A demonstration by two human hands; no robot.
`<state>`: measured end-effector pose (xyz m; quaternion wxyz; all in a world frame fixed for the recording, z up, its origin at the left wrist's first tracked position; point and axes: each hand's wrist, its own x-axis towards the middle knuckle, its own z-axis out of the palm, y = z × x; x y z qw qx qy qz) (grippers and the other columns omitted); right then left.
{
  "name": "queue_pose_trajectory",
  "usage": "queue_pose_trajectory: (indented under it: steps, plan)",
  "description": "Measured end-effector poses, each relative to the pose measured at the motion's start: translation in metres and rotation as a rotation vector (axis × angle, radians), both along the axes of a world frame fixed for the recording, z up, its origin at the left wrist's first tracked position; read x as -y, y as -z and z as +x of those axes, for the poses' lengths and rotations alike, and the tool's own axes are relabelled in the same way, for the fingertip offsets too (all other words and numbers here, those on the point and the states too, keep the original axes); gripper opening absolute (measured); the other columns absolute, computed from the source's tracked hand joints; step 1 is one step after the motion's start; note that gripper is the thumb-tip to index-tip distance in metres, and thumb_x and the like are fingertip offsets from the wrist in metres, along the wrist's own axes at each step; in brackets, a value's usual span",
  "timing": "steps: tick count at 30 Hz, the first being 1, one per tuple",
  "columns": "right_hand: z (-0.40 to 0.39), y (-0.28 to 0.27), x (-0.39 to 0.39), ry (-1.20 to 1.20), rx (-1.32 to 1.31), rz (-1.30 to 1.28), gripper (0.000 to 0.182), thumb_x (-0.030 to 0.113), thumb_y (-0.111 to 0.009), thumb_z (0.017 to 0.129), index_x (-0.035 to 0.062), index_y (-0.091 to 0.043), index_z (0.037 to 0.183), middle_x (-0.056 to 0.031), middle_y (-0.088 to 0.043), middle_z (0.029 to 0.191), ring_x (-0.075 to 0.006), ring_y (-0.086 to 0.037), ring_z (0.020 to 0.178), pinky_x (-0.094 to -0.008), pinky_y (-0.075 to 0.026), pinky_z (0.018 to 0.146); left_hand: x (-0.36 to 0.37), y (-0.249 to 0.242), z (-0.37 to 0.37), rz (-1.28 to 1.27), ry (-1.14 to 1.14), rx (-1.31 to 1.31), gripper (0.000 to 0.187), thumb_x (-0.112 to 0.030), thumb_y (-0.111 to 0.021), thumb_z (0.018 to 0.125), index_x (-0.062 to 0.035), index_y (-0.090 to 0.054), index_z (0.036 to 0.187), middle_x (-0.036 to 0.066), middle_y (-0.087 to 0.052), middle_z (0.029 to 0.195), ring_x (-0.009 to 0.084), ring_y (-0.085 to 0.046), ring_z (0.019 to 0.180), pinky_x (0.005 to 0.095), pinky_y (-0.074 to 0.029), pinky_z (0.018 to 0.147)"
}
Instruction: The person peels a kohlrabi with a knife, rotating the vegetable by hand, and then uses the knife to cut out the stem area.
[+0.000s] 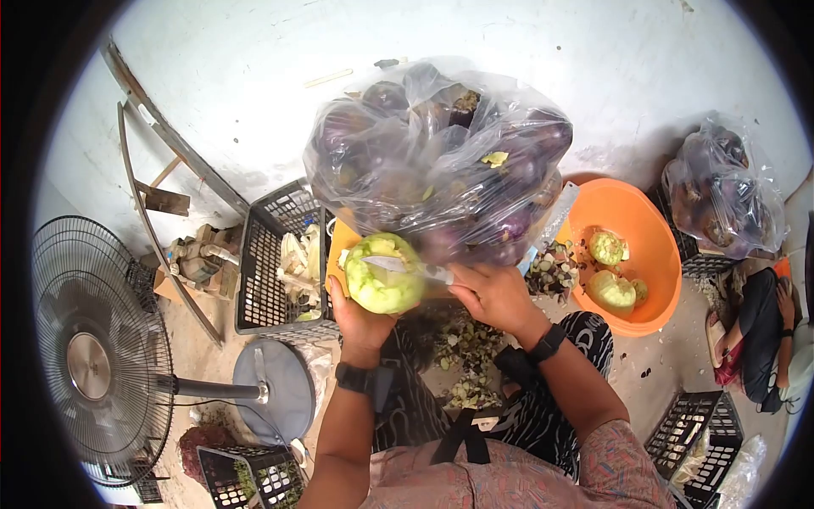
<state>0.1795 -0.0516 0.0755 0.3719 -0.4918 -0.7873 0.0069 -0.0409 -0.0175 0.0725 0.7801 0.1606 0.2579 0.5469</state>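
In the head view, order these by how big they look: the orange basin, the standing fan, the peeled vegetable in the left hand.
1. standing fan
2. orange basin, though nearness may mislead
3. peeled vegetable in the left hand

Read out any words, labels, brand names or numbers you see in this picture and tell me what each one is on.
No text can be read anywhere in this view.
Trousers: a white pattern that may hold letters, too blurred and cut off to read.
Wristbands on the left hand and right hand: no readable face or marking.
Clear plastic bag, orange basin, black crates and fan: no print visible.
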Motion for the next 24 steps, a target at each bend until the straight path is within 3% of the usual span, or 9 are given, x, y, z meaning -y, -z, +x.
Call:
queue_pose_trajectory:
  steps: [3, 5, 8, 10, 15, 22, 24]
  plan:
    - [0.005, 0.008, 0.007, 0.007, -0.050, -0.041, 0.031, 0.028, -0.065, 0.083, 0.0102, -0.062, 0.109, -0.0099, -0.065, 0.085, -0.0307, -0.063, 0.068, -0.0398, -0.049, 0.058, -0.004, 0.015, -0.007, 0.159, 0.026, -0.038, 0.081, -0.072, -0.027, 0.086, -0.0150, -0.033, 0.143, 0.013, -0.041, 0.141, 0.0380, -0.046, 0.122, 0.0550, -0.047, 0.083]
    - [0.012, 0.003, 0.010, -0.006, -0.078, 0.068, 0.030, 0.023, -0.068, 0.081, 0.0108, -0.065, 0.109, -0.0082, -0.059, 0.066, -0.0287, -0.059, 0.056, -0.0381, -0.048, 0.051, -0.008, 0.023, -0.018, 0.200, 0.113, 0.102, 0.077, -0.067, -0.033, 0.088, -0.0141, -0.030, 0.144, 0.014, -0.043, 0.139, 0.0385, -0.049, 0.120, 0.0571, -0.050, 0.083]
    - [0.019, 0.000, 0.020, 0.024, -0.019, -0.029, 0.029, 0.026, -0.066, 0.083, 0.0110, -0.063, 0.108, -0.0088, -0.061, 0.073, -0.0298, -0.060, 0.060, -0.0395, -0.048, 0.054, -0.008, 0.016, -0.012, 0.115, 0.076, -0.013, 0.079, -0.070, -0.031, 0.087, -0.0135, -0.033, 0.142, 0.016, -0.048, 0.133, 0.0381, -0.056, 0.110, 0.0503, -0.056, 0.067]
    - [0.022, 0.000, 0.022, 0.041, 0.035, -0.108, 0.029, 0.029, -0.063, 0.085, 0.0117, -0.061, 0.108, -0.0094, -0.063, 0.080, -0.0311, -0.061, 0.066, -0.0411, -0.048, 0.057, -0.007, 0.016, -0.006, 0.081, 0.092, -0.020, 0.079, -0.071, -0.030, 0.087, -0.0140, -0.034, 0.141, 0.015, -0.049, 0.133, 0.0373, -0.056, 0.110, 0.0495, -0.056, 0.065]
    - [0.017, 0.001, 0.014, 0.028, 0.017, 0.027, 0.028, 0.025, -0.067, 0.083, 0.0107, -0.065, 0.107, -0.0072, -0.056, 0.065, -0.0281, -0.058, 0.053, -0.0377, -0.046, 0.049, -0.012, 0.017, -0.005, 0.091, 0.118, -0.005, 0.080, -0.074, -0.025, 0.086, -0.0155, -0.037, 0.139, 0.012, -0.051, 0.131, 0.0346, -0.058, 0.107, 0.0472, -0.056, 0.060]
    - [0.007, 0.006, 0.005, 0.039, 0.026, 0.100, 0.029, 0.026, -0.067, 0.083, 0.0116, -0.065, 0.108, -0.0062, -0.055, 0.064, -0.0266, -0.057, 0.053, -0.0369, -0.045, 0.048, -0.011, 0.013, -0.006, 0.025, 0.145, -0.033, 0.080, -0.076, -0.022, 0.086, -0.0170, -0.040, 0.137, 0.010, -0.053, 0.129, 0.0308, -0.059, 0.105, 0.0438, -0.054, 0.056]
    - [0.007, 0.005, 0.005, 0.051, 0.040, 0.125, 0.030, 0.027, -0.067, 0.083, 0.0123, -0.065, 0.109, -0.0059, -0.055, 0.064, -0.0257, -0.058, 0.054, -0.0365, -0.045, 0.048, -0.011, 0.013, -0.005, 0.021, 0.098, -0.067, 0.086, -0.078, -0.025, 0.083, -0.0135, -0.038, 0.139, 0.015, -0.052, 0.128, 0.0418, -0.058, 0.104, 0.0382, -0.048, 0.053]
